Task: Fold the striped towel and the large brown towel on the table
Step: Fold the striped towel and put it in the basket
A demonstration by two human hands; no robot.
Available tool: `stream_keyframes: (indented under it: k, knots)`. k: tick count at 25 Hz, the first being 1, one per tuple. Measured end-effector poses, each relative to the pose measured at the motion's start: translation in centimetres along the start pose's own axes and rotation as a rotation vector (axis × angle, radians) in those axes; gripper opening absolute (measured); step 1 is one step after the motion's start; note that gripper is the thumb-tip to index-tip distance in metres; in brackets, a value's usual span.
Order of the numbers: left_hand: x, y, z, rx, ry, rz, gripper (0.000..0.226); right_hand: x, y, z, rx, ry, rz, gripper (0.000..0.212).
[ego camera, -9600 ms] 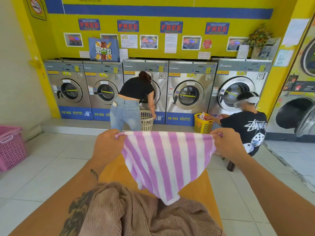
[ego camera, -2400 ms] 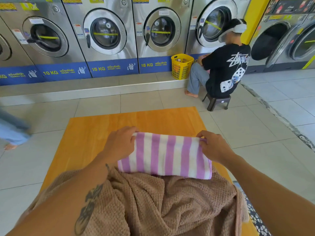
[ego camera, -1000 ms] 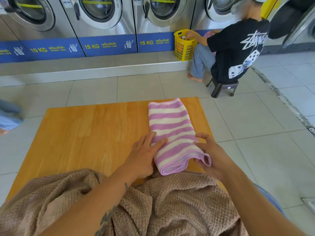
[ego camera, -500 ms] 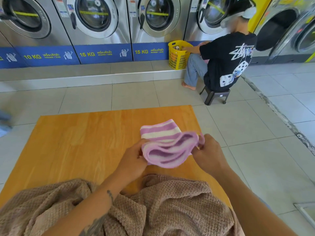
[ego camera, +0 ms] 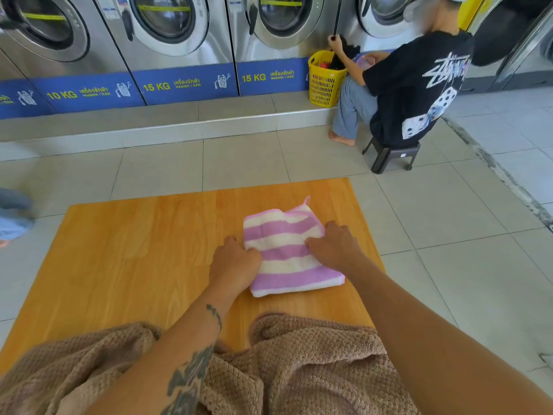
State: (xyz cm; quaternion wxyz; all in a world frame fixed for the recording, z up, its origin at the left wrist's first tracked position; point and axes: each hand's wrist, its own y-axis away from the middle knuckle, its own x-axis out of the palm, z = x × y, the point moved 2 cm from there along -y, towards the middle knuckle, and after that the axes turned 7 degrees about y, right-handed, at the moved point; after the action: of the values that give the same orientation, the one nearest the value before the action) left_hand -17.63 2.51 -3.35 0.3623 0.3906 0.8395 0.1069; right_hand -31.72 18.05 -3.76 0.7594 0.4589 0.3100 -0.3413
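Observation:
The purple-and-white striped towel [ego camera: 287, 253] lies folded into a small rectangle on the wooden table [ego camera: 134, 253], right of the middle. My left hand [ego camera: 235, 263] is at its left edge with fingers curled onto the cloth. My right hand [ego camera: 333, 247] holds the right side, thumb lying on top of the stripes. The large brown towel [ego camera: 293, 363] sits crumpled in a heap along the near edge of the table, under both forearms, apart from the striped towel.
A person sits on a low dark stool [ego camera: 390, 155] past the table's far right corner, reaching into a yellow basket [ego camera: 324, 80]. Washing machines [ego camera: 167, 28] line the back wall on a raised step. Another person's leg [ego camera: 13, 217] shows at the left edge.
Half a second ago both hands held the striped towel's near end lifted and curling over. That end is now laid down, and the towel is a shorter, flat rectangle under my hands.

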Motion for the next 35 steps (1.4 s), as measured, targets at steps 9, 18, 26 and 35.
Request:
stream_keyframes:
  k: [9, 18, 26, 35]
  knots:
    - [-0.7, 5.4, 0.3, 0.353, 0.182, 0.196, 0.076, 1.4, 8.8, -0.6, -0.311, -0.509, -0.097, 0.08]
    - [-4.2, 18.5, -1.8, 0.587, 0.4, 0.445, 0.058, -2.6, 22.9, -3.8, -0.156, -0.917, -0.309, 0.048]
    - [2.8, 25.1, -2.6, 0.504, 0.256, 0.646, 0.066, -4.5, 32.5, -13.1, -0.101, -0.696, -0.323, 0.053]
    - [18.3, 31.0, -4.1, 0.509, 0.103, 0.735, 0.059, -3.3, 35.1, -29.8, 0.343, -0.646, -0.537, 0.048]
